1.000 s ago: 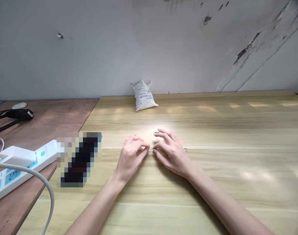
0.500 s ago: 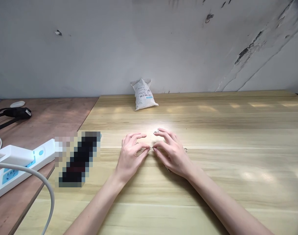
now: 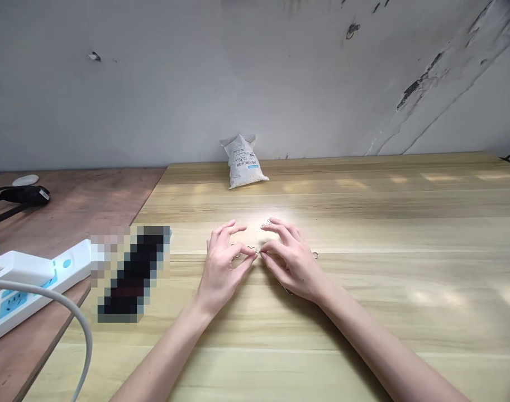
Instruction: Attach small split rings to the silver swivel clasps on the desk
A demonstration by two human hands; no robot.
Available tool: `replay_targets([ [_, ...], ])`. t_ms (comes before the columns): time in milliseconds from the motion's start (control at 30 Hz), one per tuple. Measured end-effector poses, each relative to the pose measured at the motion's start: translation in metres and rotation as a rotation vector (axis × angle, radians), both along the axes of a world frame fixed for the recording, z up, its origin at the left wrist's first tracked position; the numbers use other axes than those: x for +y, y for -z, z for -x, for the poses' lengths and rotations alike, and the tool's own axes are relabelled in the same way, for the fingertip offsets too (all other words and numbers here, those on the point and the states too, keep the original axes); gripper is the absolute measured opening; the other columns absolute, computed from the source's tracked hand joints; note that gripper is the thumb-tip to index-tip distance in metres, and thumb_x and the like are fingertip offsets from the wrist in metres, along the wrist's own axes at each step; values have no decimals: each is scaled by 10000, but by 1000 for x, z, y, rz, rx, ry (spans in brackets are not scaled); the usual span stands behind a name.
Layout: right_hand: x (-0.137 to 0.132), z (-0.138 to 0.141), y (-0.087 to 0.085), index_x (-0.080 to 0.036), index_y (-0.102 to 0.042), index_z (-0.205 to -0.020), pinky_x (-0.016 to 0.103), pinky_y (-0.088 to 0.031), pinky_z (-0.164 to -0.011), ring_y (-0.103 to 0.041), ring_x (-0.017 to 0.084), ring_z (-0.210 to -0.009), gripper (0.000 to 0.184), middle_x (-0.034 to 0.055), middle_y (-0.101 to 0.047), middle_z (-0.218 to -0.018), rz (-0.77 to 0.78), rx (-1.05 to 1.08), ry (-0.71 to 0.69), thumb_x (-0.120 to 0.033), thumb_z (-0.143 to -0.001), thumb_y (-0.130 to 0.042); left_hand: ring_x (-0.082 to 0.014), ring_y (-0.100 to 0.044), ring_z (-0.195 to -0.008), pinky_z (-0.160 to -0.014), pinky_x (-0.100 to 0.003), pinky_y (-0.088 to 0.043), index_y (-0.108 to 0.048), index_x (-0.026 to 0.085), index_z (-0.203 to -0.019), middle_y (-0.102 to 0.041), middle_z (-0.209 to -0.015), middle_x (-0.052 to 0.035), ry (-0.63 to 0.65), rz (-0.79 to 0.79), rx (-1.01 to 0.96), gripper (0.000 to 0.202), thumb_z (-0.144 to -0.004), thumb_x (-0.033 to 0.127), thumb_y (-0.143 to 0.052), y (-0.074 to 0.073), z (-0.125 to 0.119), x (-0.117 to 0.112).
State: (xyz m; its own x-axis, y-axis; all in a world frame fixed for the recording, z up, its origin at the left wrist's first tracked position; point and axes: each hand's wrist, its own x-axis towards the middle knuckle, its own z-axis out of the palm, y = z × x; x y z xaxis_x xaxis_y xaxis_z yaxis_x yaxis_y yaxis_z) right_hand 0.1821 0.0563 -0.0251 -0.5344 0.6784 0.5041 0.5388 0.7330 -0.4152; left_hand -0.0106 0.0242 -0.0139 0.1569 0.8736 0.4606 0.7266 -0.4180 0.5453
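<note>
"Now, risks first, from the left?"

"Left grip (image 3: 224,262): mine; thumb and forefinger pinched together on one end of a small metal piece (image 3: 258,252), other fingers spread. Risk: so slim an end could slip out. Small metal piece: between my two hands, mid-bench (image 3: 363,329); uneven pulling could bend it or flick it off. Right grip (image 3: 294,262): mine; likewise pinched, on the other end. Risk: a wrist shift could nudge the ring (image 3: 315,255) just beside it."

"And the obscured items, same order?"

"Dark object (image 3: 129,273): pixelated, unidentifiable. Metal loop (image 3: 237,255): mostly behind my left fingers. Small metal piece: ends covered; one part or two, I cannot tell. Silvery item (image 3: 265,225): partly covered by my right fingers, contact uncertain. Wire loop (image 3: 286,289): under my right palm, edge only."
</note>
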Motion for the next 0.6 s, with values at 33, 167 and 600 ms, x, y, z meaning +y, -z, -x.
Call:
replay_targets([
  [33, 0, 0, 0, -211, -615, -928, 500, -416, -1013, -397, 295, -1344, 83, 125, -563, -1282, -1, 0, -1, -181, -904, -541, -281, -398, -1325, -1054, -518, -392, -690, 226, -784, -587, -1257, -61, -6, -2, -1, 99, -872, 211, -647, 0, 0, 0],
  [167, 0, -1, 2, -219, -621, -941, 512, -421, -1018, -378, 300, -1362, 91, 123, -555, -1301, -4, 4, -2, -180, -900, -549, -286, -384, -1355, -1066, -533, -381, -698, 231, -792, -587, -1277, -64, -8, -9, 11, 87, -866, 214, -656, 0, 1, 1],
  [600, 4, 1, 8, -213, -632, -947, 533, -410, -1038, -342, 314, -1397, 101, 127, -551, -1334, -16, -40, 64, -215, -922, -534, -268, -268, -1461, -1179, -624, -166, -709, 254, -869, -512, -1420, -35, 61, -26, 90, 123, -898, 192, -607, 1, -1, 0],
])
